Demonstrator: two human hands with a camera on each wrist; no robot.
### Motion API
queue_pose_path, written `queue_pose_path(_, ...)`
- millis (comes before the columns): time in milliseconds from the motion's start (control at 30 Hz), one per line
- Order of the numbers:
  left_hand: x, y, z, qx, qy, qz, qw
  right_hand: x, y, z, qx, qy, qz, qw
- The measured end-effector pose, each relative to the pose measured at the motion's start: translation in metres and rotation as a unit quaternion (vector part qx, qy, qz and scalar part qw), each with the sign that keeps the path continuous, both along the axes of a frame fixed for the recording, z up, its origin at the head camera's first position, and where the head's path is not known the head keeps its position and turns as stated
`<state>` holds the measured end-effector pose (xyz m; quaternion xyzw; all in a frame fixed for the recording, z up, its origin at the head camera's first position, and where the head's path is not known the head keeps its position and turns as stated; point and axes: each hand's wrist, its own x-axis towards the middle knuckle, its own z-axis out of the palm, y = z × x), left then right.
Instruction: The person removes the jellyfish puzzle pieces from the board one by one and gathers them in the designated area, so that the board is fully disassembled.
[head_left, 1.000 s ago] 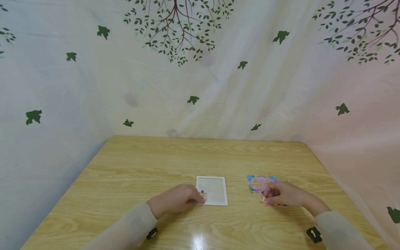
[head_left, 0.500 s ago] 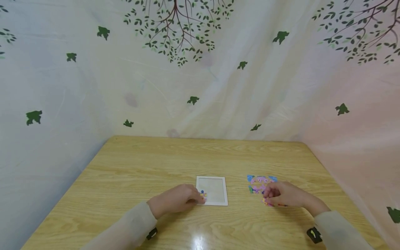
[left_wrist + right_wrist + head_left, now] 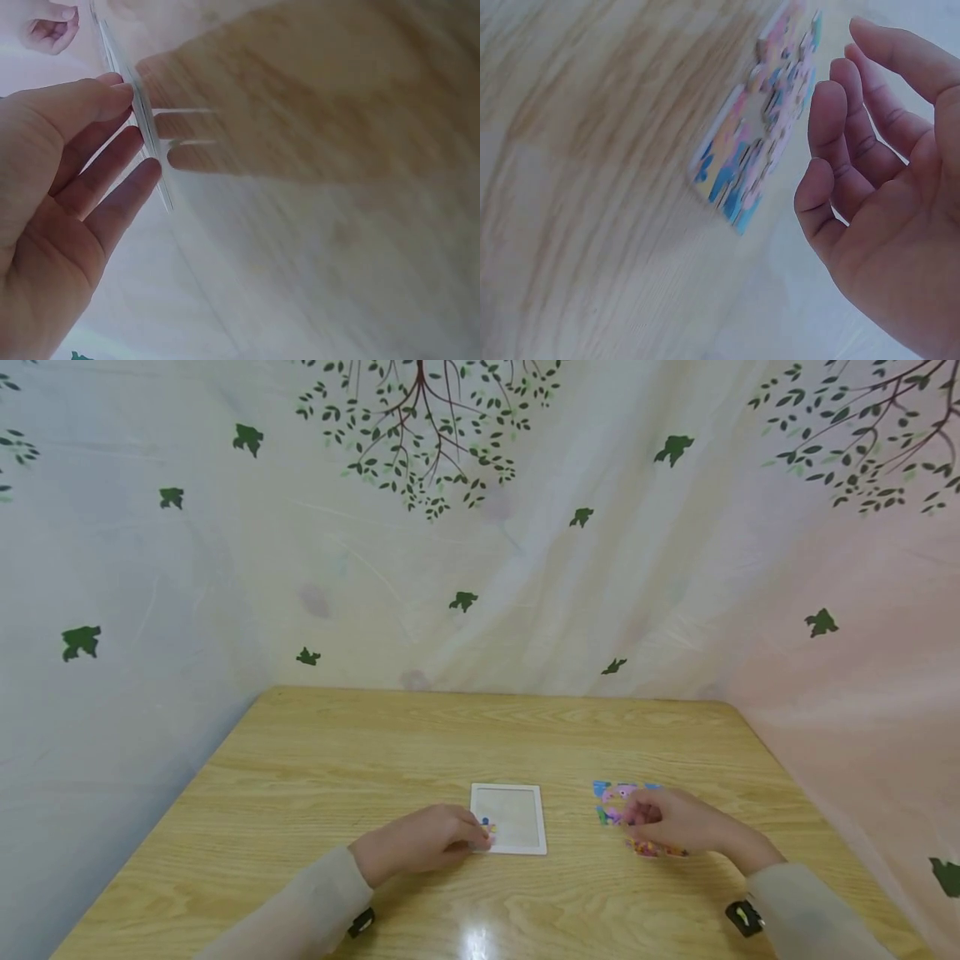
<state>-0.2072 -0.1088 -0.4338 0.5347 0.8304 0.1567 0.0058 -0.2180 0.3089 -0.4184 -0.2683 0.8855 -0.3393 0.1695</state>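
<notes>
My left hand (image 3: 426, 840) is at the lower left corner of a white puzzle tray (image 3: 542, 818). In the left wrist view its fingertips touch the edge of the thin tray (image 3: 166, 196), with the fingers fairly straight. A small colourful puzzle piece (image 3: 486, 821) lies in that corner, partly covered by the fingertips. My right hand (image 3: 678, 821) hovers over a group of puzzle pieces (image 3: 602, 789) with pink, blue and green print. In the right wrist view its fingers bend loosely with nothing between them, beside the pieces (image 3: 727, 161).
The wooden table (image 3: 360, 735) bears the tray left of the pieces. A row of orange and pink pieces (image 3: 656, 849) lies just below the right hand. Pale cloth (image 3: 390, 610) printed with leaves and branches hangs behind and at both sides.
My right hand has risen from the lower orange row and shifted slightly up and left over the pink pieces, exposing that row. The left hand has barely moved.
</notes>
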Motion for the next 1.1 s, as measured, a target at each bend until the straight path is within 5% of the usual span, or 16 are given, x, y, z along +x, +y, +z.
queue_pose_path(333, 0.003, -0.006, 0.001, -0.020, 0.055, -0.007, 0.9982, -0.007, -0.029, 0.000, 0.002, 0.031, 0.028, 0.9991)
queue_pose_path(800, 0.007, -0.020, 0.001, -0.017, 0.057, -0.008, 0.9982, -0.018, -0.092, -0.006, -0.004, 0.026, 0.076, 0.9968)
queue_pose_path(1100, 0.007, -0.021, 0.000, -0.009, 0.017, 0.003, 0.9998, -0.020, -0.139, -0.012, 0.006, 0.031, 0.096, 0.9949)
